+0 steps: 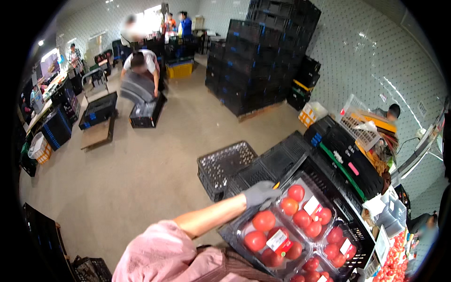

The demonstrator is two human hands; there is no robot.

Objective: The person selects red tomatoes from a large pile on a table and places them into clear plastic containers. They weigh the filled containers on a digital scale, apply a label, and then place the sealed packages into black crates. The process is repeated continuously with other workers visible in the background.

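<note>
My left hand [263, 193], in a grey glove, is closed at the far left edge of a black plastic crate [359, 231], its fingers curled at the rim. A small orange-yellow bit [276, 185] shows beside the fingertips; what it is I cannot make out. Inside the crate lie several clear plastic punnets of red tomatoes [264, 220], each with a white and red label [279, 241]. My right hand cannot be made out; the crate's near right corner runs into the dark lower edge of the picture.
Beyond my hand stand black crates [286, 152] and an open crate [226, 164] on the floor. Tall crate stacks [263, 66] rise on a pallet. A person [141, 70] bends over a crate at the back left. Loose tomatoes [392, 258] lie at right.
</note>
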